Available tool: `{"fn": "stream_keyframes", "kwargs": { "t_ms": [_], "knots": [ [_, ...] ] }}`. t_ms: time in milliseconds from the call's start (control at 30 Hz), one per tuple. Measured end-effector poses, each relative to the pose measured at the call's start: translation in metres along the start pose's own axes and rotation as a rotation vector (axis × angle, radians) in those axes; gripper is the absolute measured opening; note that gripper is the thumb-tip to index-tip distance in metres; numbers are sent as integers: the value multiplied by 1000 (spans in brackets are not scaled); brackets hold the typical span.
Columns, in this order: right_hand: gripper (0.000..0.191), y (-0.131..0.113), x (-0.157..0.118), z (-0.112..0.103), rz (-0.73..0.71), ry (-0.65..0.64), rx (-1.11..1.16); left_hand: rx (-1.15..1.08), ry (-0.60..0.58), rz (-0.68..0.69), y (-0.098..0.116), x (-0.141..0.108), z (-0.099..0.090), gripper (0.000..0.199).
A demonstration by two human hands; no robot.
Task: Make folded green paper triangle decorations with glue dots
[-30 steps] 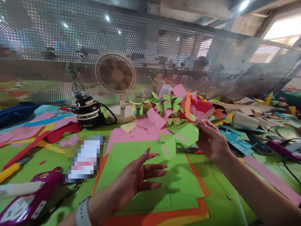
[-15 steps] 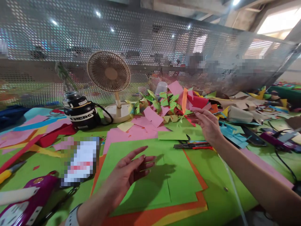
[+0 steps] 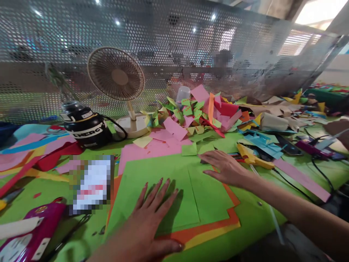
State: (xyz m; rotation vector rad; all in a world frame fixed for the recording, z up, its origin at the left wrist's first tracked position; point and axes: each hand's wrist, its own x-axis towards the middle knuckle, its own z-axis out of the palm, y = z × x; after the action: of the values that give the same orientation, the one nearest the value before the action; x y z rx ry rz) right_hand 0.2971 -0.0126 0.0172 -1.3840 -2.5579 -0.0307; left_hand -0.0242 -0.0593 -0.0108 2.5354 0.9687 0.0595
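Observation:
My left hand (image 3: pixel 149 218) is open, palm down, with its fingers spread over the green paper sheet (image 3: pixel 160 167). Under that sheet, orange paper (image 3: pixel 233 214) and yellow paper (image 3: pixel 215 234) stick out along the front and right edges. My right hand (image 3: pixel 225 167) reaches over the sheet's upper right edge with fingers stretched out and apart. It is close to a dark tool with red on it, mostly hidden under the hand. A smaller green piece (image 3: pixel 189 149) lies just beyond the fingertips. Beside my right wrist lies a yellow glue-gun-like tool (image 3: pixel 252 158) with a black cord.
A fan (image 3: pixel 120 76) and a black jug (image 3: pixel 85 127) stand at the back left. Colourful paper scraps (image 3: pixel 191 112) are heaped before a perforated metal screen (image 3: pixel 163 47). A blurred-out phone (image 3: pixel 94 185) and a purple device (image 3: pixel 40 225) lie on the left.
My left hand has turned palm down and spread over the green sheet. My right hand has come down and nearer, from the scrap heap to the sheet's upper right edge.

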Motion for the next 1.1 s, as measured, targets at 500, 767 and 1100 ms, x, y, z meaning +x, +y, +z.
{"fn": "stream_keyframes", "kwargs": {
  "t_ms": [500,767,1100],
  "knots": [
    [60,-9,42,24,-98,86,-11,12,53,-79,22,3,-4,83],
    [61,-65,16,8,-269,-192,191,103,31,-124,21,6,-2,87],
    [77,-27,-15,17,98,-285,230,259,85,-49,4,0,9,77]
  ]
}}
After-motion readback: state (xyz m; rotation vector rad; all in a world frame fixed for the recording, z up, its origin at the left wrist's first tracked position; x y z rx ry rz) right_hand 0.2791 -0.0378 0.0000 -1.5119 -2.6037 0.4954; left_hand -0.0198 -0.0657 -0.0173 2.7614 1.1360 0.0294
